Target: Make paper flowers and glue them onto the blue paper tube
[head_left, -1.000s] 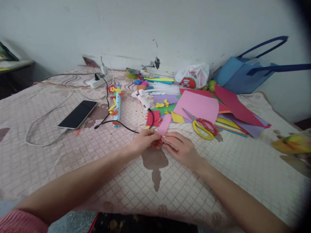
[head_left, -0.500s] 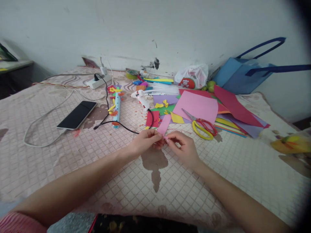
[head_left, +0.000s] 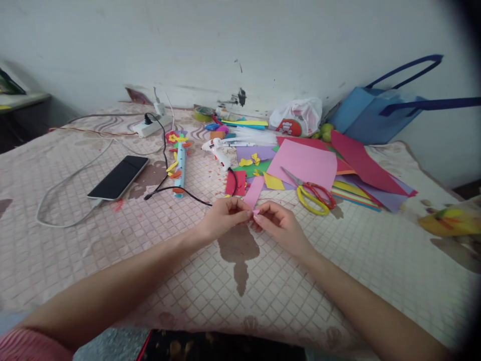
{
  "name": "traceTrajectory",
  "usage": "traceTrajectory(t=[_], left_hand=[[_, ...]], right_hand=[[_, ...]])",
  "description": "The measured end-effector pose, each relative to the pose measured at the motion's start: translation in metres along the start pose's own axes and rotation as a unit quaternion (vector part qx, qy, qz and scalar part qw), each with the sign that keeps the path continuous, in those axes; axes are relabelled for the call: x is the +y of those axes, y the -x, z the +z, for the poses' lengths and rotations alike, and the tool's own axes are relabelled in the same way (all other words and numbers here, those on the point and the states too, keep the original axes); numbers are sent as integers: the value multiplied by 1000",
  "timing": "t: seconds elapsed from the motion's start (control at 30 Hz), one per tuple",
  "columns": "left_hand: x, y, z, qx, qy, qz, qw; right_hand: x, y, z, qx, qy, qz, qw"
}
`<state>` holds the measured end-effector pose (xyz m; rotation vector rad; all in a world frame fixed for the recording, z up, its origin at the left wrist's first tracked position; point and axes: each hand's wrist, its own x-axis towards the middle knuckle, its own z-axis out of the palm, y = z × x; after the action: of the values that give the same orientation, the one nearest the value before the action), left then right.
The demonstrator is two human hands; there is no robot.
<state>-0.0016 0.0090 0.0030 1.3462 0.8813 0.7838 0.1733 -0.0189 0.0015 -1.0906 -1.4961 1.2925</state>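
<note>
Over the middle of the table, my left hand point(head_left: 227, 217) and my right hand point(head_left: 280, 223) meet fingertip to fingertip. Both pinch a small pink piece of paper point(head_left: 256, 212), mostly covered by the fingers. Just behind them lies a pink paper strip point(head_left: 254, 192). To the right, scissors point(head_left: 314, 197) with red and yellow handles rest partly on a pink sheet point(head_left: 305, 163). A red paper piece point(head_left: 235, 183) and a yellow paper piece point(head_left: 274, 181) lie close behind my hands. Further back is a white glue gun point(head_left: 218, 154).
On the left are a smartphone point(head_left: 119, 177) on a white cable, a power strip point(head_left: 153, 125) and a decorated light-blue stick point(head_left: 180, 168). A black cord point(head_left: 188, 192) crosses near my left hand. Coloured sheets point(head_left: 370, 163), a plastic bag point(head_left: 296, 118) and a blue bag point(head_left: 370, 115) stand right and back.
My right-hand fingers have closed in against the left fingertips, and the thumb now presses on the small pink paper. Everything on the table keeps its place.
</note>
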Motion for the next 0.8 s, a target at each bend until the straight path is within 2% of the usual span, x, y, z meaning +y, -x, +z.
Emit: traceTrajectory(t=[0.13,0.37,0.53,0.63,0.73,0.8], left_hand=[[1,0,-1,-3,-61,-5,998],[4,0,5,-7,33,-39,999],[-1,1,4,-17,-5,-9,1000],[-2,1,2,-3,-31,-1,1000],[0,1,2,1,-14,-9,1000],[3,1,3,4,-3,-18,1000]], right_hand=[[2,-1,-2,3,18,-5,1000],[0,0,-5,18,21,-21,999],[-2,2,-2,31,22,-23,999],[-1,2,-1,14,16,-5,1000],[0,1,-2,9,5,0,1000],[0,0,-4,16,13,-22,1000]])
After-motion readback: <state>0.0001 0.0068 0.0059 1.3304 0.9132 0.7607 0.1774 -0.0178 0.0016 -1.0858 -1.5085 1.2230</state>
